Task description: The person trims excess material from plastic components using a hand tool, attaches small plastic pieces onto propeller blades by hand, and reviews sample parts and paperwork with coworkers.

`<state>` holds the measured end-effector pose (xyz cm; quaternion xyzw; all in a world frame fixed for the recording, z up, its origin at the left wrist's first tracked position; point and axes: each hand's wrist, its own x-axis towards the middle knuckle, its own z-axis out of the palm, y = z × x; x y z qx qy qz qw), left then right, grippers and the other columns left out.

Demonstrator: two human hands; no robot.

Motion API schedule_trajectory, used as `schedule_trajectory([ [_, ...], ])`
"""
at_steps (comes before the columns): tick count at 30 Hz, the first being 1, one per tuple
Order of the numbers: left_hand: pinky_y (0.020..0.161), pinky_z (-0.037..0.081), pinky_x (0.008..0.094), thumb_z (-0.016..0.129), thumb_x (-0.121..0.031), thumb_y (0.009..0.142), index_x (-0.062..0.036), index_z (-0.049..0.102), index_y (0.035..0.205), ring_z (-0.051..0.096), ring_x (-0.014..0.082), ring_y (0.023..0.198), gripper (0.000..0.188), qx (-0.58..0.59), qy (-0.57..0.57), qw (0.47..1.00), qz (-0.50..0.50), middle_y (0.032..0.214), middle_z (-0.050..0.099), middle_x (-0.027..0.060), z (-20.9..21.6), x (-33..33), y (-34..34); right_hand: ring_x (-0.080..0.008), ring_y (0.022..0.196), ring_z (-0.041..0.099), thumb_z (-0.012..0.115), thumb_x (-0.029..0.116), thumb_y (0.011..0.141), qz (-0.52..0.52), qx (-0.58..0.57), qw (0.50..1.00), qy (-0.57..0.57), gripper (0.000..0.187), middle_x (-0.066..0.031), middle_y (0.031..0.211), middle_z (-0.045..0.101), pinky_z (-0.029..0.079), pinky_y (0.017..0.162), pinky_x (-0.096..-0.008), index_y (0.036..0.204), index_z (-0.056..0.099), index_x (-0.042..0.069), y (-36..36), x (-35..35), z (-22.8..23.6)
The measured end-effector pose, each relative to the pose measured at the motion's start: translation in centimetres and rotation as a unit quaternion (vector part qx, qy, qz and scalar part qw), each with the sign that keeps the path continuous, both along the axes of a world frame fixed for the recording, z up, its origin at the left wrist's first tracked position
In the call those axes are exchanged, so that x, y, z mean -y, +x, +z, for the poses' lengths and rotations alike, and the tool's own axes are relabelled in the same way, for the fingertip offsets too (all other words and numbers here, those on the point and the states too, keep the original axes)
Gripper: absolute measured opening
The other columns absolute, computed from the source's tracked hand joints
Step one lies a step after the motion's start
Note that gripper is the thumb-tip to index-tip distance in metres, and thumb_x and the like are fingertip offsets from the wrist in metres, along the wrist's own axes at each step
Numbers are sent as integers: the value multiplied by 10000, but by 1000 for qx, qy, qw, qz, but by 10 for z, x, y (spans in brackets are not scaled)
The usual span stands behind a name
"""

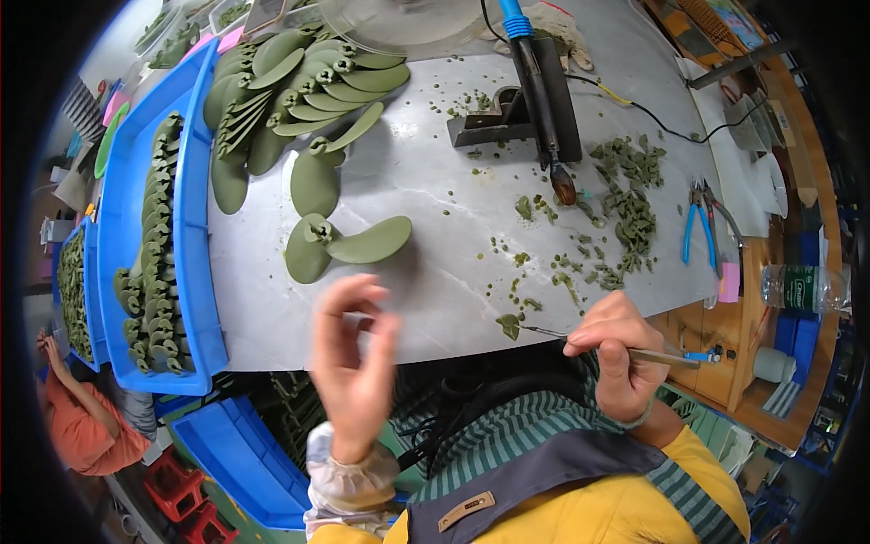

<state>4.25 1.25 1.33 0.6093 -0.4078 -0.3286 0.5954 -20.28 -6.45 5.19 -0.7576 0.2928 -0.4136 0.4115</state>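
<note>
Raised over the table's front edge, my left hand (pixel 355 363) is slightly blurred, its bent fingers apart from the thumb and nothing visible between them. Just beyond it lies a green leaf-shaped piece (pixel 372 240) with two broad blades and a small curled centre. My right hand (pixel 621 354) is closed round a slim metal-handled tool (pixel 666 358). The tool's thin tip points left, and at its end is a small green leaf-like bit (pixel 510 325); I cannot tell whether it is stuck on the tip or lying on the table.
Overlapping green leaf pieces (pixel 308 82) lie at the back left, beside a blue tray (pixel 197 227) holding more. A heating iron with a blue handle (pixel 515 20) rests on a black stand (pixel 566 100). Green scraps (pixel 630 195) and blue-handled pliers (pixel 698 222) are at right. Another person (pixel 91 417) sits left.
</note>
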Motion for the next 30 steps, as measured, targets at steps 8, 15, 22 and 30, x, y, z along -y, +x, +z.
schedule_trajectory([
  [8,1036,375,404,777,-119,819,-29,510,1311,480,308,1204,567,434,137,887,75,1249,555,145,-36,23,97,-161,712,598,515,135,1023,-18,58,998,32,211,-123,871,627,491,622,-261,972,649,-20,-3,5,1],
  [15,911,492,280,637,62,906,29,525,1247,605,148,1044,360,-60,60,995,46,1156,624,76,-26,10,69,-145,734,610,475,125,1040,-108,4,994,16,246,-108,881,603,522,663,-244,971,636,-47,-17,30,15],
  [22,898,499,271,652,44,899,44,549,1267,625,136,1030,383,-234,72,968,-56,1141,661,85,-19,25,11,-120,693,574,537,127,1019,-158,-78,984,-36,201,-60,832,606,464,637,-251,947,658,-17,-16,77,15],
  [30,897,488,256,651,15,918,51,547,1244,614,125,1022,344,-293,97,945,-107,1129,650,72,-22,47,-14,-160,642,522,591,170,990,-136,-150,977,-67,202,-42,659,563,404,598,-295,879,662,18,-9,102,6],
])
